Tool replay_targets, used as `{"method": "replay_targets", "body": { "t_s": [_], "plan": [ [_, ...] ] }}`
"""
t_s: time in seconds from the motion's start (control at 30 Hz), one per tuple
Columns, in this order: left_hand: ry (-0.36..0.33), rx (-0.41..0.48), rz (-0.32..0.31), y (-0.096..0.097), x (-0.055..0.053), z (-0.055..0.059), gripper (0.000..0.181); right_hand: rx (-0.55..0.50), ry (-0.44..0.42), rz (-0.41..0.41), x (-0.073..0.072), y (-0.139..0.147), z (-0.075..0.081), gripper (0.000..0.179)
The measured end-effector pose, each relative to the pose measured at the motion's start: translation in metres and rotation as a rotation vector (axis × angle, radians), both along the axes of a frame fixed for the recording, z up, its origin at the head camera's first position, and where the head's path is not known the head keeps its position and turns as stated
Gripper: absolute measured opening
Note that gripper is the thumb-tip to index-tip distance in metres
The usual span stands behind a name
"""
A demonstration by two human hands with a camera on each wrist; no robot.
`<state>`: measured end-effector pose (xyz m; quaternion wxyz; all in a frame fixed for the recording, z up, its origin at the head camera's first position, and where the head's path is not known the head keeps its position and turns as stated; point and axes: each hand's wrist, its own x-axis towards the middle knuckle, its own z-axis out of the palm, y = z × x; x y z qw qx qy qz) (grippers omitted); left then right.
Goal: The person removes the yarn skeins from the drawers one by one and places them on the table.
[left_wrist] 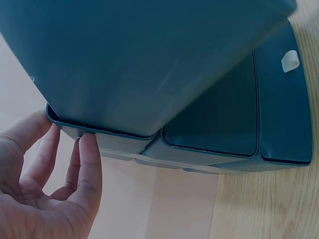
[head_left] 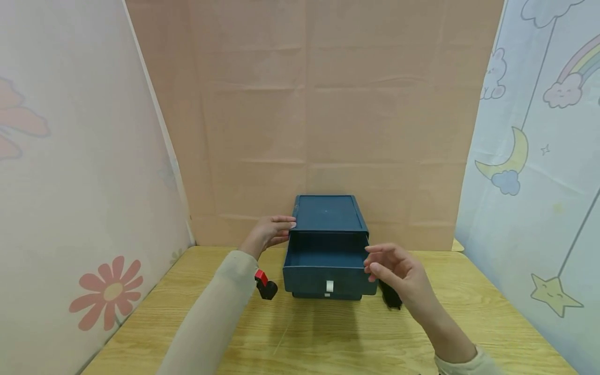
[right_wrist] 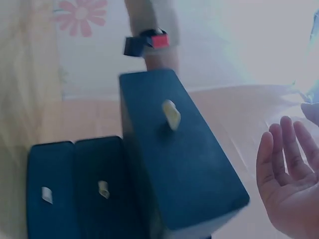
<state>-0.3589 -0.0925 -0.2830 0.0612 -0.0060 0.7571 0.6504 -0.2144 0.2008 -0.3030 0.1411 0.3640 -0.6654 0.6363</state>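
Note:
A dark blue drawer unit (head_left: 330, 212) stands on the table. Its top drawer (head_left: 307, 281) is pulled out toward me and looks bare inside; a white tab (head_left: 330, 286) sits on its front. Below it, the lower drawers (right_wrist: 99, 209) with small pale tabs are closed, as the right wrist view shows. My left hand (head_left: 272, 233) touches the unit's upper left side, fingertips (left_wrist: 88, 142) against the edge. Beside the drawer's right front corner is my right hand (head_left: 398, 273), fingers loosely bent. It appears apart from the drawer in the right wrist view, holding nothing.
The wooden table (head_left: 262, 344) runs up to a brown paper backdrop (head_left: 328, 104). Printed cloth stands on both sides. A black object (head_left: 390, 296), kind unclear, shows between the unit and my right hand. A red and black device (head_left: 265, 285) is on my left wrist.

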Motion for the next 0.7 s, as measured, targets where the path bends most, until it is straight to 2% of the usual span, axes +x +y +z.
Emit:
{"method": "replay_targets", "body": {
  "t_s": [0.13, 0.23, 0.37, 0.47, 0.6, 0.7],
  "plan": [
    [0.008, -0.004, -0.003, 0.000, 0.001, 0.000, 0.026, 0.050, 0.039, 0.070, 0.006, -0.015, -0.014, 0.026],
    [0.014, -0.008, -0.004, -0.001, 0.001, 0.000, 0.026, 0.116, -0.005, 0.056, 0.008, -0.024, -0.026, 0.024],
    [0.011, -0.006, 0.000, -0.001, 0.000, 0.001, 0.025, 0.191, -0.118, 0.026, 0.005, -0.033, -0.043, 0.025],
    [0.010, -0.007, 0.002, -0.001, 0.000, 0.001, 0.026, 0.204, -0.177, 0.029, -0.001, -0.036, -0.054, 0.025],
    [0.012, -0.010, 0.005, -0.001, 0.000, 0.000, 0.026, 0.205, -0.209, 0.031, -0.006, -0.040, -0.063, 0.026],
    [0.016, -0.008, 0.005, 0.000, 0.001, 0.000, 0.026, 0.221, -0.215, -0.001, -0.009, -0.043, -0.065, 0.027]
  ]
}}
